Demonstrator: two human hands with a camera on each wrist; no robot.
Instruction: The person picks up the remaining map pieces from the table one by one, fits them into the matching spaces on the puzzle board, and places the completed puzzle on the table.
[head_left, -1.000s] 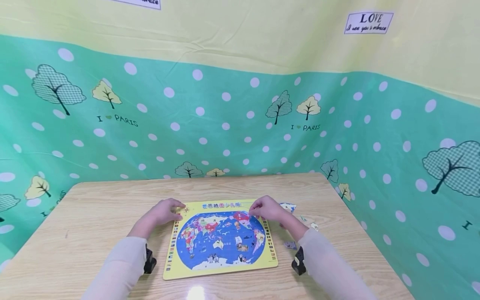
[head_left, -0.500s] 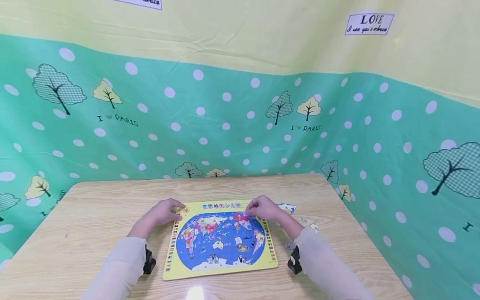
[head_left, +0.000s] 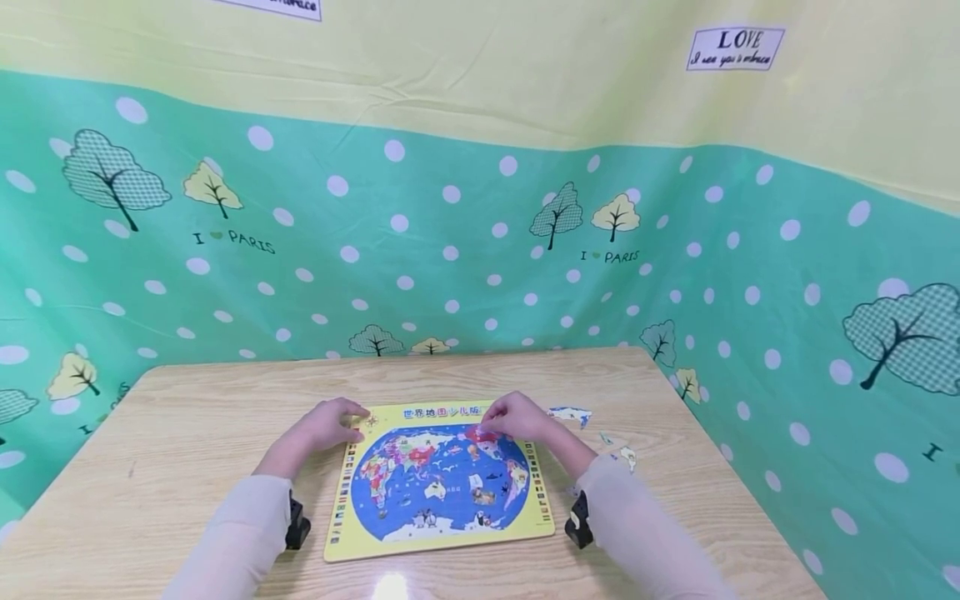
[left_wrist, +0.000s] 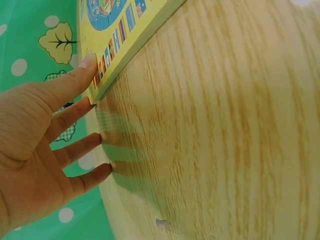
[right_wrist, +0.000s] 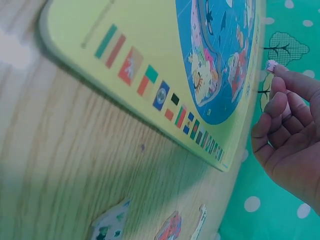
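Observation:
A yellow-bordered world map puzzle board [head_left: 352, 546] lies flat on the table, with many pieces set in its blue oval. My left hand [head_left: 328, 425] is at its far left corner. In the left wrist view, the thumb [left_wrist: 82, 75] rests on the border by the printed flags and the other fingers are spread, tips at the table. My right hand [head_left: 517, 417] is over the top right of the map. Thumb and fingertips pinch a small pinkish puzzle piece [right_wrist: 271, 65], mostly hidden by the fingers in the head view.
Loose puzzle pieces lie right of the board, among them a larger blue-and-white piece [head_left: 572, 414] and a pale piece [head_left: 628, 456]. The right wrist view shows a red piece [right_wrist: 171, 227] near the board. A dotted green curtain [head_left: 450, 250] hangs behind the wooden table [head_left: 225, 392].
My right hand has moved a little left over the map's upper right, uncovering more of the blue-and-white loose piece. My left hand has stayed at the board's corner.

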